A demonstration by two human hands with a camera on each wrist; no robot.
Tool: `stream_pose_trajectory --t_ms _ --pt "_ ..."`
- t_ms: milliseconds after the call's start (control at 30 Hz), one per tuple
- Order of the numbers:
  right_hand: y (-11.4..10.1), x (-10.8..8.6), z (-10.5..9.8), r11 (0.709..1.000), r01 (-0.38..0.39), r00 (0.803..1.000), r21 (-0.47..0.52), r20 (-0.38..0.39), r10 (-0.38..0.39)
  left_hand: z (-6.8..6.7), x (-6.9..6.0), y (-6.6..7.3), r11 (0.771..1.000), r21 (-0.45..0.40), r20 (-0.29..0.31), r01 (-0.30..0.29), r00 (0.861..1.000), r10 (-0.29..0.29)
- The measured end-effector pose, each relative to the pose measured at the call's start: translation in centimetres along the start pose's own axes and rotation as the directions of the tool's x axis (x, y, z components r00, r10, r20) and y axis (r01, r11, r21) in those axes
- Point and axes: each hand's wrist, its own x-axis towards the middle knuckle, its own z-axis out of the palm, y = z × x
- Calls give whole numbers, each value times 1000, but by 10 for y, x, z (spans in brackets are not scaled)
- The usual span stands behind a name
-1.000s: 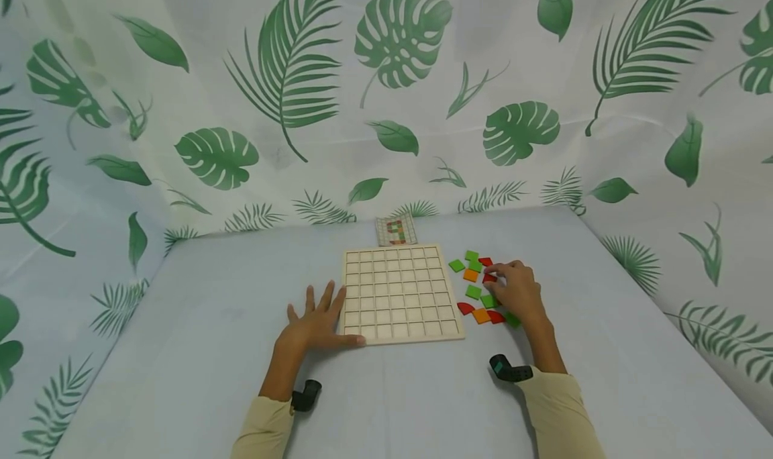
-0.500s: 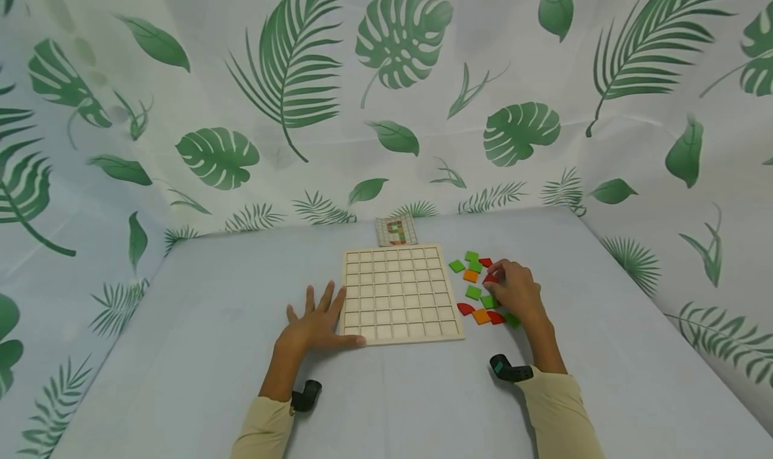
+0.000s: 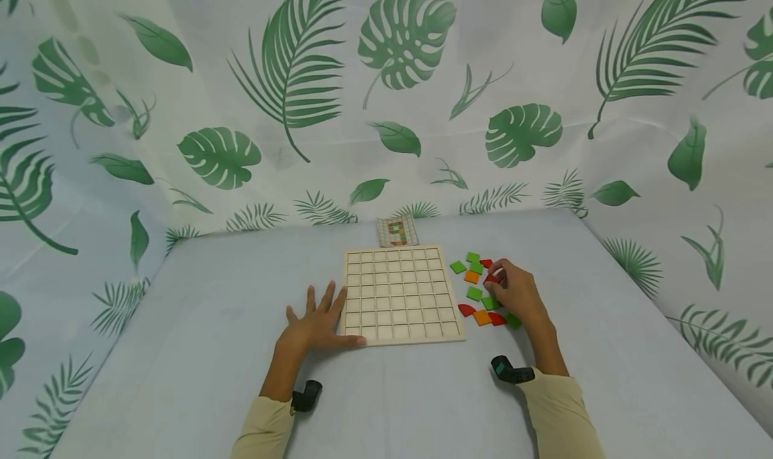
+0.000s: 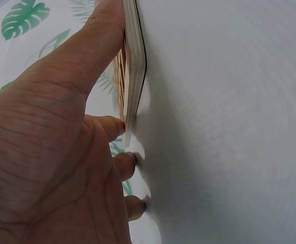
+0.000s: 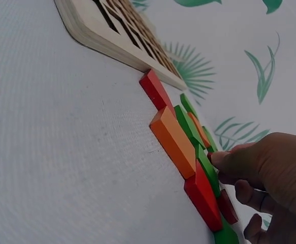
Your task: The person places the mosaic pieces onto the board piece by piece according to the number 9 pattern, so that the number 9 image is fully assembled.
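Observation:
A pale wooden grid board (image 3: pixel 401 294) lies flat on the table. My left hand (image 3: pixel 314 326) is at its lower left corner, fingers spread, with the thumb on the front edge and the index finger along the left side. In the left wrist view the thumb (image 4: pixel 94 48) touches the board's edge (image 4: pixel 133 66). To the right of the board my right hand (image 3: pixel 518 290) pinches a red piece (image 3: pixel 492 279) between thumb and fingers. Loose tiles lie around it: green tiles (image 3: pixel 474 293), orange tiles (image 3: pixel 482 317) and red quarter-round pieces (image 3: pixel 466 309). In the right wrist view the fingers mostly hide the pinched piece.
Behind the board stands a small card (image 3: pixel 396 231) printed with a coloured grid pattern. A leaf-print cloth (image 3: pixel 338 123) hangs around the back and sides of the light table (image 3: pixel 181 325).
My right fingers have closed on the red piece, which now looks slightly tilted. The left hand and the board stay where they were.

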Motion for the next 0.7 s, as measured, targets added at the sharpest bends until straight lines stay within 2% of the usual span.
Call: stream_pose_trajectory --t_ms 400,700 --pt "-7 -1 -1 997 79 993 27 -87 -76 0 -1 0 1000 3 -2 5 1000 -5" --pt "-11 1 -1 996 29 996 80 -81 -22 0 -1 1 1000 2 -7 10 1000 -10"
